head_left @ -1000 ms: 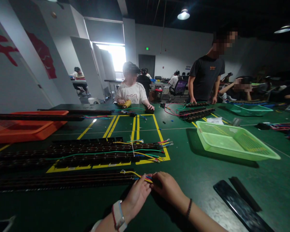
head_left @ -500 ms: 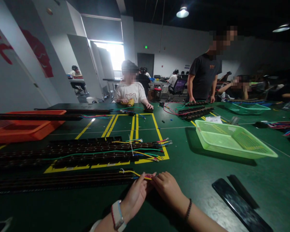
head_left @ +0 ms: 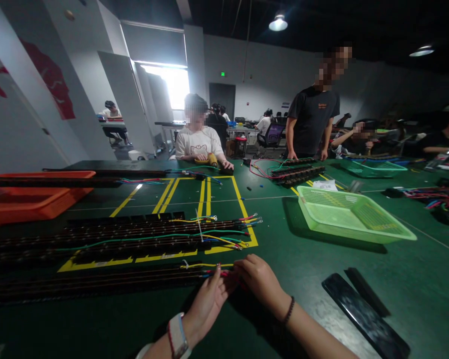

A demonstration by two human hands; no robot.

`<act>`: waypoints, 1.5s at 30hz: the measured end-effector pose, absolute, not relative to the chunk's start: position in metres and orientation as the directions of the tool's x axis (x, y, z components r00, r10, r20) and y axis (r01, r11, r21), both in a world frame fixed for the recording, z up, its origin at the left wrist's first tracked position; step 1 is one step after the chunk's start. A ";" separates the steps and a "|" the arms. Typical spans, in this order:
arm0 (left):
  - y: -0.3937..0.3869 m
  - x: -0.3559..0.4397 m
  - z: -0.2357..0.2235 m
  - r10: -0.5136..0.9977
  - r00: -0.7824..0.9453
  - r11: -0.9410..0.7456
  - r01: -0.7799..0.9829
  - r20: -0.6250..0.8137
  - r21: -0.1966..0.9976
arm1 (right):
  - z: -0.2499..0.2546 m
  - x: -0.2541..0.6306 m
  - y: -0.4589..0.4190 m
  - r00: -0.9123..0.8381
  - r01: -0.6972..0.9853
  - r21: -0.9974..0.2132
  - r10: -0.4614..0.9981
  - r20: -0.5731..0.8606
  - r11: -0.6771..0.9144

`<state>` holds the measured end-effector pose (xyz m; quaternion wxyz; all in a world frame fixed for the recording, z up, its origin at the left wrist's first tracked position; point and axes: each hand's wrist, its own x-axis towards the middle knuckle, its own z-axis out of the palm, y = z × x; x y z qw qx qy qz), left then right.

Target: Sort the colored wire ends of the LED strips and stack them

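At 12 o'clock, close to the camera wearer, two bare hands meet over one set of yellow, red and blue wires (head_left: 224, 265) on a green worktable (head_left: 299, 319). The right hand (head_left: 260, 281), one beaded bracelet (head_left: 290, 309) at its wrist, pinches the wires in closed fingers; the left hand (head_left: 211, 299), wearing one wristband (head_left: 177, 336), is half-curled with its thumb raised beside them, though whether it grips cannot be told. The wires run from the end of a dark strip assembly (head_left: 97, 284) stretching toward 10 o'clock. At 3 o'clock lie two pieces, a glossy black slab (head_left: 364, 314) and a thin dark bar (head_left: 366, 291). Farther out, one stack of wired strips (head_left: 134, 237), its exact count unclear, overlaps yellow tape lines (head_left: 247, 207) at 11 o'clock. One light green basket (head_left: 392, 233) sits at 2 o'clock, one orange basket (head_left: 60, 202) at 10. Across the table, one seated person (head_left: 200, 142) in white is near one yellow tool (head_left: 212, 159) at 12 o'clock; one person (head_left: 312, 119) in dark gray stands at 1.
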<state>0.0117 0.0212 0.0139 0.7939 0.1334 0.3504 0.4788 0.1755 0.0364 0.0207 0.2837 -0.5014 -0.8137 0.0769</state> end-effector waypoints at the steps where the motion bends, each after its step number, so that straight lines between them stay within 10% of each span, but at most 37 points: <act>1: 0.021 0.012 0.014 0.856 0.302 0.507 -0.651 -0.419 0.566 | 0.021 0.177 0.040 -0.328 0.765 -0.430 0.865 0.380 0.480; 19: 0.024 0.009 0.014 0.864 0.306 0.501 -0.609 -0.400 0.616 | 0.026 0.188 0.046 -0.365 0.590 -0.650 0.876 0.315 0.479; 36: 0.024 0.010 -0.001 0.853 0.197 0.499 -0.577 -0.483 0.647 | 0.033 0.172 0.050 -0.317 0.850 -0.413 0.943 0.100 0.329; 45: 0.017 0.010 0.010 0.881 0.312 0.472 -0.621 -0.355 0.626 | 0.015 0.170 0.074 -0.334 0.849 -0.319 0.896 0.292 0.421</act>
